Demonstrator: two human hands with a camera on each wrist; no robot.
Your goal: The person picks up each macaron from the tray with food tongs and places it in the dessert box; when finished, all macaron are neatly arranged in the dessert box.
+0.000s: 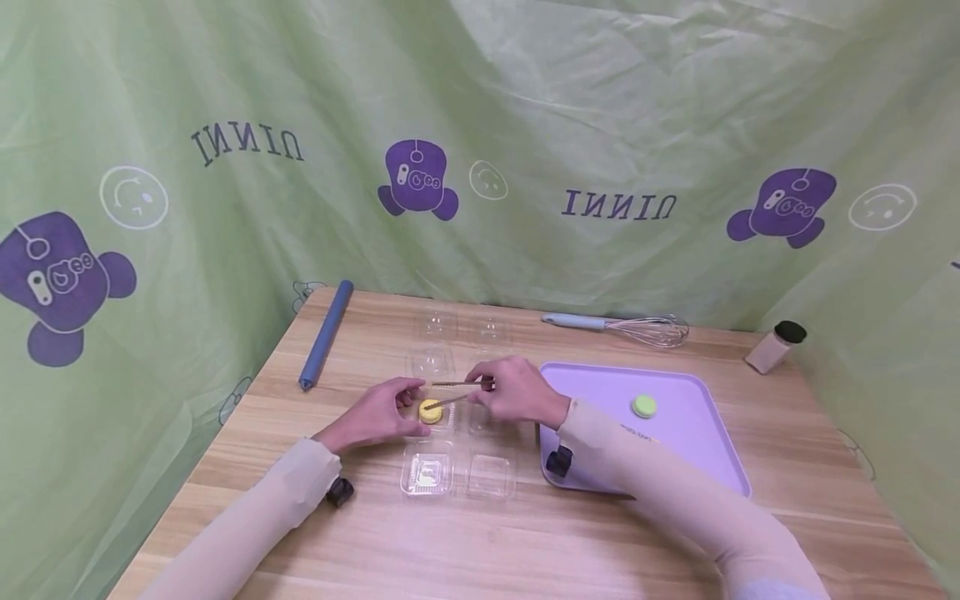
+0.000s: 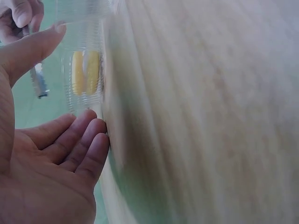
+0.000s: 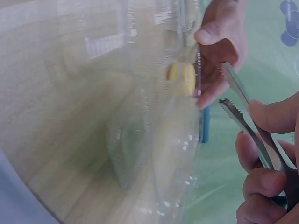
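A yellow macaron (image 1: 430,412) sits inside a clear plastic box; in the left wrist view the macaron (image 2: 92,72) stands out through the ribbed wall. My left hand (image 1: 380,413) is beside that box, thumb and fingers spread on either side of it, fingers relaxed. Whether the fingertips touch the plastic, I cannot tell. My right hand (image 1: 516,392) grips metal tongs (image 3: 243,122) with toothed tips. The tips are spread apart above the macaron, and nothing is between them in the right wrist view.
Several other clear boxes, among them one in front (image 1: 427,473), stand around. To the right lies a purple tray (image 1: 697,450) bearing a green macaron (image 1: 643,406). A whisk (image 1: 577,321), a black-lidded jar (image 1: 772,350) and a blue rod (image 1: 327,333) lie farther out.
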